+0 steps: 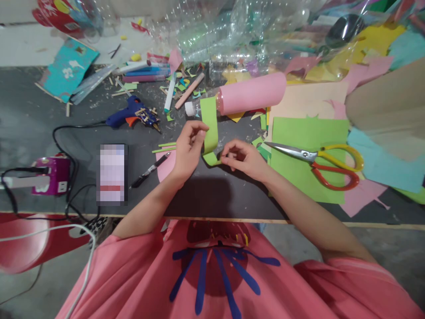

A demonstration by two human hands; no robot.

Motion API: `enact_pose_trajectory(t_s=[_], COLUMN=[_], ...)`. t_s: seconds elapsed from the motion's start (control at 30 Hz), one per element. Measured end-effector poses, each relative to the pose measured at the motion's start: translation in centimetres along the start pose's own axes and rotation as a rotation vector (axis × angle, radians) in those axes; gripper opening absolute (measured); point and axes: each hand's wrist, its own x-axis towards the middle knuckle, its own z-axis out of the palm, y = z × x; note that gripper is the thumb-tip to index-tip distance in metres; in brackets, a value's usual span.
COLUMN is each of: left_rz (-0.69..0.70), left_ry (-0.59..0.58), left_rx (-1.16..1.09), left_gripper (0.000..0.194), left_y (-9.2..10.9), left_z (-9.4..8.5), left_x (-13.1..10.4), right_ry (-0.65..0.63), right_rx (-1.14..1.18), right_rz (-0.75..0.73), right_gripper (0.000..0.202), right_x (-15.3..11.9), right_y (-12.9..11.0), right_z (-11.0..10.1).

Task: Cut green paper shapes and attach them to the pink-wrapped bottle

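A light green paper strip point(210, 126) hangs in a curve, its lower end bent toward the right. My left hand point(190, 148) pinches the strip's left edge between thumb and fingers. Beside the curled lower end, my right hand point(245, 158) is closed in a pinch on the strip's tip. Just behind them lies a clear plastic bottle point(252, 94) on its side, wrapped in pink paper, with its white cap point(189, 108) to the left. The strip's upper end covers part of the bottle's neck.
Scissors point(308, 155) with yellow and red handles rest on green paper point(292, 133) at right. Leftward are a black pen point(151, 169), a phone point(112, 173), a blue glue gun point(131, 113) and its cable. Clear bottles point(232, 31) and paper scraps crowd the back.
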Motion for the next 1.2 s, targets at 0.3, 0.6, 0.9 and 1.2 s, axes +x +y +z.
enact_pose_trajectory(t_s=[0.3,0.6,0.9,1.2], left_rz=[-0.125,-0.108,-0.142,-0.056], left_ry=[-0.019,-0.091,-0.049,-0.204], left_rx=[-0.143,-0.168,-0.156,-0.033], left_gripper=[0.025,0.029,0.031,0.025], left_y=[-1.2,0.0,-0.7,0.1], left_z=[-0.3,-0.2,-0.1,0.0], left_x=[0.1,-0.1,0.0,-0.4], right_ry=[-0.231,-0.355,-0.501,-0.035], right_rx=[-0.118,-0.155,0.206,-0.104], right_rz=[0.066,-0.156,0.198,0.085], right_gripper=[0.014,0.010,0.014,0.020], right_x=[-0.6,-1.4,-1.5,-1.1], right_y=[-0.7,-1.0,-1.2,-3.2], right_z=[1.1,2.6,2.0,0.2])
